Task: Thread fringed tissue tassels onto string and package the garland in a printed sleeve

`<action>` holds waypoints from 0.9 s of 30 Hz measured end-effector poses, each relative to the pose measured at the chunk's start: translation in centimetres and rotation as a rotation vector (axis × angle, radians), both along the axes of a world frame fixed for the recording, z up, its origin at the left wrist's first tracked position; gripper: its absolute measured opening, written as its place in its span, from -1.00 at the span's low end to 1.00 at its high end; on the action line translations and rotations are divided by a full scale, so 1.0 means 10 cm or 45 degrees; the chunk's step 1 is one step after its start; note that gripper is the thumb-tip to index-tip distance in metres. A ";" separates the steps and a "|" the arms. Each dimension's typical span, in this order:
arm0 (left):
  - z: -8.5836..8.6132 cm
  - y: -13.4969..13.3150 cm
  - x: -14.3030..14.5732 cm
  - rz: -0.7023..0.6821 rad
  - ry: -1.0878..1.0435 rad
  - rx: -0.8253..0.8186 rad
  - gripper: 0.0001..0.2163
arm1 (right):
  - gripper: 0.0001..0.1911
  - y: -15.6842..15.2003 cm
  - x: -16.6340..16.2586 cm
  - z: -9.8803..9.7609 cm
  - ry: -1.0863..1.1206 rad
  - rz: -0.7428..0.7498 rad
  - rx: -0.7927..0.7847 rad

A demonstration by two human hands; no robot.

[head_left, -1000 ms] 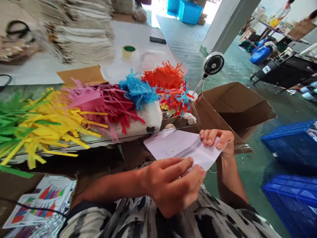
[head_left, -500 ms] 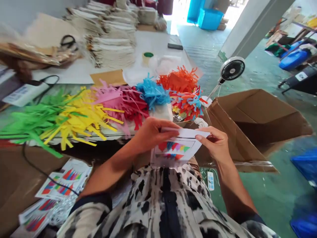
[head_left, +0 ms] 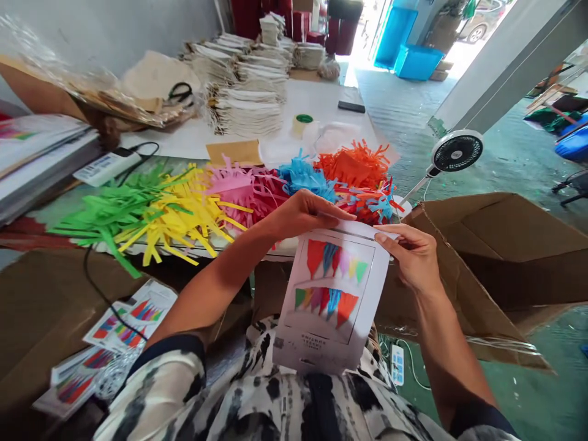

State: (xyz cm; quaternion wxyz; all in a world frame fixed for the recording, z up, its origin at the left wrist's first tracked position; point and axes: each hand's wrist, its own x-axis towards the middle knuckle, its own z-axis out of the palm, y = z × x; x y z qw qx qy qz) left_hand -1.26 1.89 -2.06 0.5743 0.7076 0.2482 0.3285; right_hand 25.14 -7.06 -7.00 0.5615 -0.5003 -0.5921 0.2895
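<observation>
I hold a white printed card point(head_left: 333, 300) upright in front of my chest; it shows two rows of coloured pennant flags. My left hand point(head_left: 305, 213) pinches its top left edge, fingers closed over it. My right hand point(head_left: 411, 254) grips the top right corner between thumb and fingers. Just beyond the card lie heaps of fringed paper strips on the table edge: green point(head_left: 103, 211), yellow point(head_left: 177, 211), pink point(head_left: 241, 190), blue point(head_left: 305, 176) and orange point(head_left: 356, 164).
An open cardboard box point(head_left: 496, 257) stands to my right with a small white fan point(head_left: 454, 153) behind it. More printed cards point(head_left: 117, 327) lie low on my left. Stacked cloth bags point(head_left: 245, 107), a tape roll point(head_left: 303, 122) and a power strip point(head_left: 108, 166) sit further back.
The card has been turned from lying flat, blank side up, to hanging upright with its printed side facing me. Both hands moved up to its top edge. My view has tilted upward.
</observation>
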 end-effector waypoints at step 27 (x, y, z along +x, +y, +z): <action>0.26 -0.79 0.08 0.356 0.103 0.028 -0.86 | -0.83 -0.62 -0.28 0.46 -0.088 -0.094 -0.249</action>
